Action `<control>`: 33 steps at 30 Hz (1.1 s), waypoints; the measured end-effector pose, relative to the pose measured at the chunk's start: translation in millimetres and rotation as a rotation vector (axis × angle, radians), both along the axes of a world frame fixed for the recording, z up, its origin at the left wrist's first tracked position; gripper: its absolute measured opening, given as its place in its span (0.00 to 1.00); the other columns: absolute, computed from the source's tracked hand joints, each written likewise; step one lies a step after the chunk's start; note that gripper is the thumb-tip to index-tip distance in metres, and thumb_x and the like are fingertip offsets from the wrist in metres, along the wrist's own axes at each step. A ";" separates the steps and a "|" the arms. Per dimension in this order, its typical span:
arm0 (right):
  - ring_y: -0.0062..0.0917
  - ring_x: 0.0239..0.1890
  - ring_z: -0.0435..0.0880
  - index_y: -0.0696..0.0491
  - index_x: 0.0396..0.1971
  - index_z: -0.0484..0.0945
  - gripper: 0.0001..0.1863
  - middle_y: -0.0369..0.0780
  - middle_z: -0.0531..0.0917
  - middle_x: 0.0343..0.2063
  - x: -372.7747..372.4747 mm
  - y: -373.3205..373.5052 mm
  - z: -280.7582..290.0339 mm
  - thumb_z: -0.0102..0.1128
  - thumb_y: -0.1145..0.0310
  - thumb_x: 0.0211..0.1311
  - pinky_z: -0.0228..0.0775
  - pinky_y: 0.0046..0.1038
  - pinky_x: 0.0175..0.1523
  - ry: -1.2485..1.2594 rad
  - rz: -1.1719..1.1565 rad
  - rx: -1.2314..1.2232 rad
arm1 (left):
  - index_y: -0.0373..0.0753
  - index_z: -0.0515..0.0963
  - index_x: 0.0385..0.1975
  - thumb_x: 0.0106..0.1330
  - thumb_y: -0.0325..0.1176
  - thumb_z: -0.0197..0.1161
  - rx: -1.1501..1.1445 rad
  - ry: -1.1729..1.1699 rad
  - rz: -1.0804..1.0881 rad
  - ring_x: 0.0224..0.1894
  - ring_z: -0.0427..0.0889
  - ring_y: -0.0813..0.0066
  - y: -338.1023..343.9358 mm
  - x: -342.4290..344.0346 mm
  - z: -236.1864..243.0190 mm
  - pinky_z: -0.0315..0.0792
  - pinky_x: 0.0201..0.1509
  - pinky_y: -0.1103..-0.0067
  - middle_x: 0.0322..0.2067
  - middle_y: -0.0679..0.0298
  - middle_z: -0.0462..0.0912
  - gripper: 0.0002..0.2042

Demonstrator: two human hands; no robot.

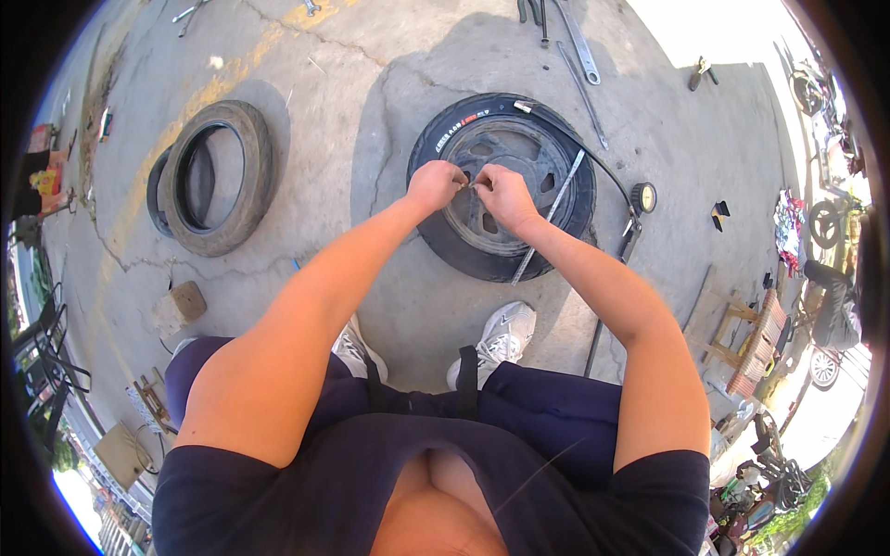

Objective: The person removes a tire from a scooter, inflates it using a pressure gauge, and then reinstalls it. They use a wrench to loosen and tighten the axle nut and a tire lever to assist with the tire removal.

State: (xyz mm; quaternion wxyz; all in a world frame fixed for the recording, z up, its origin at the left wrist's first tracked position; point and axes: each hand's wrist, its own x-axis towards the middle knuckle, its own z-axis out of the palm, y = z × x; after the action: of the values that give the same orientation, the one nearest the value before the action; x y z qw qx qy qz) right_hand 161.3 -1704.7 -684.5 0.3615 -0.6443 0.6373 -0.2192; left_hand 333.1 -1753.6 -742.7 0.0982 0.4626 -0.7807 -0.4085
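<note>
A black tyre (437, 249) on a dark spoked rim (486, 139) lies flat in front of me. My left hand (438, 183) and my right hand (500, 195) meet over the rim's left half, fingers pinched close together around something small that is too hidden to name. A long silver bar (554, 204) slants across the wheel's right side. A black hose (603, 167) arches from the tyre's upper edge to a round gauge (642, 197) on a pump (630, 239) at the right.
Two stacked loose tyres (244, 195) lie at left. Wrenches (581, 56) and a long metal rod (582, 97) lie on the cracked concrete (324, 120) beyond the wheel. A wooden seat (753, 338) and assorted clutter (769, 468) are at right. My shoes (505, 329) are below the wheel.
</note>
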 end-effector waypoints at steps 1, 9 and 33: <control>0.44 0.36 0.81 0.57 0.28 0.78 0.03 0.47 0.82 0.30 1.7 1.1 -1.3 0.61 0.74 0.53 0.74 0.38 0.43 -0.004 -0.016 0.009 | 0.41 0.86 0.33 0.53 0.29 0.66 0.003 -0.007 -0.002 0.37 0.84 0.58 -0.2 0.2 0.7 0.76 0.43 0.69 0.32 0.56 0.86 0.09; 0.44 0.34 0.81 0.56 0.33 0.76 0.05 0.47 0.79 0.32 6.4 4.7 -5.6 0.59 0.74 0.56 0.75 0.40 0.42 0.196 0.122 -0.105 | 0.47 0.87 0.33 0.54 0.31 0.65 0.000 -0.045 -0.017 0.38 0.84 0.60 -0.2 -1.2 -2.0 0.77 0.43 0.68 0.32 0.60 0.86 0.08; 0.47 0.36 0.80 0.57 0.32 0.78 0.03 0.48 0.79 0.33 14.1 3.0 7.2 0.58 0.74 0.59 0.73 0.43 0.44 0.186 0.124 -0.073 | 0.45 0.87 0.33 0.54 0.32 0.65 -0.017 -0.035 -0.007 0.38 0.84 0.59 0.0 -1.0 -5.8 0.76 0.43 0.68 0.31 0.58 0.86 0.08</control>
State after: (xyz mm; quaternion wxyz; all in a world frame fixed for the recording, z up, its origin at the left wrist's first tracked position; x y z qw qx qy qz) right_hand 175.4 -1701.7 -677.3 0.2899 -0.7129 0.6185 -0.1587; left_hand 332.1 -1753.6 -748.4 0.0869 0.4661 -0.7873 -0.3942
